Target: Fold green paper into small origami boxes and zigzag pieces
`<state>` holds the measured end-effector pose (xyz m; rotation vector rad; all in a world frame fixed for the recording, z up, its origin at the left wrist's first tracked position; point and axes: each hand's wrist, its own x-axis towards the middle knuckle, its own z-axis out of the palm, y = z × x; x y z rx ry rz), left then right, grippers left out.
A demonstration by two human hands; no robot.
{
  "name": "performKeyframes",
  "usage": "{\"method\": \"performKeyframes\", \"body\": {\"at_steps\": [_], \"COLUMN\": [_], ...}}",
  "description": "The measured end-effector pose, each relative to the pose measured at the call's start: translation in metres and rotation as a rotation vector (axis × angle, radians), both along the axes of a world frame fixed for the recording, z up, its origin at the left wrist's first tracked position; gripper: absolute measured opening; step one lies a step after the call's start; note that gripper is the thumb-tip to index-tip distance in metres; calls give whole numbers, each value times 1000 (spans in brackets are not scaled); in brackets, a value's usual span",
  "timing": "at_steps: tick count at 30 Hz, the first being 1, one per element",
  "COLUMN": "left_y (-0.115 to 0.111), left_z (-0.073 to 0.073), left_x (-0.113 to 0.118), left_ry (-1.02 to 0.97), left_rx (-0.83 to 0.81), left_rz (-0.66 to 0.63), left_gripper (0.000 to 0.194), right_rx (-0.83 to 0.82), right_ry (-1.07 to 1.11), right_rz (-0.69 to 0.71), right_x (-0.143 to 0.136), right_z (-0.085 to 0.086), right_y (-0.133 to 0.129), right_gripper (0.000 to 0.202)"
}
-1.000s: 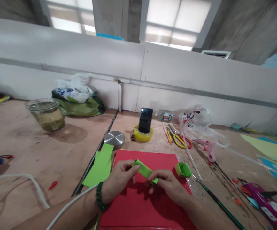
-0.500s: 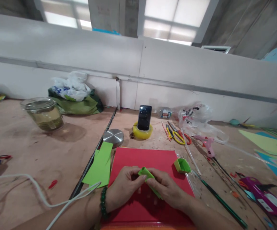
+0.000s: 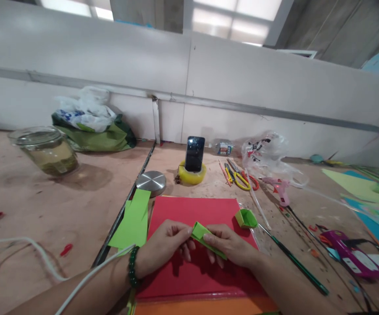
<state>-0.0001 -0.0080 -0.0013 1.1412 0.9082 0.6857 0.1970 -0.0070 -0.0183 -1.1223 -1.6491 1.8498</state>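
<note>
A bright green piece of paper [image 3: 199,232], folded over into a narrow strip, is held above a sheet of red paper [image 3: 192,210]. My right hand [image 3: 233,247] grips its right part, thumb on top and fingers beneath. My left hand [image 3: 168,245], with a green bead bracelet at the wrist, pinches the strip's left end between thumb and forefinger; its other fingers curl below. To the right, a small open green paper box [image 3: 246,218] rests on the red sheet's edge. Flat green paper pieces [image 3: 133,221] lie left of the red sheet.
Behind the sheet stand a round metal lid [image 3: 151,181] and a phone [image 3: 195,153] in a yellow tape roll [image 3: 192,176]. Scissors [image 3: 241,180], a pink glue gun [image 3: 278,188] and a green-handled rod [image 3: 299,262] lie right. A white cable [image 3: 84,282] crosses my left forearm.
The view has shifted slightly, so most things sit higher and further left. The green strip has turned to show its folded top face, and my left fingers have slid to its left end.
</note>
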Motion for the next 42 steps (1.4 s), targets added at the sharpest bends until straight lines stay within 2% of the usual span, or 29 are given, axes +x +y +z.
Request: {"method": "performKeyframes", "body": {"at_steps": [8,16,32,38,42], "left_y": [4,1,1,0,0], "left_z": [-3,-3,-5,-9,-6], "left_x": [-2,-2,-5,-4,-2], "left_ry": [134,217,217,143,118], "left_rx": [47,235,113,-28,-79], "left_rz": [-26,-30,-147,-147,-166], "left_gripper": [44,38,32,28,26], "right_rx": [63,45,-59,-122,-163], "right_ry": [-43,-83,-11,-9,-16], "right_rz": [68,55,68,54,49], "right_x": [1,-1,-2,-1,-1], "right_z": [1,7,3,0,0], "right_y": [-4,-9,-7,-8,-7], "right_gripper": [57,60,55,56,54]}}
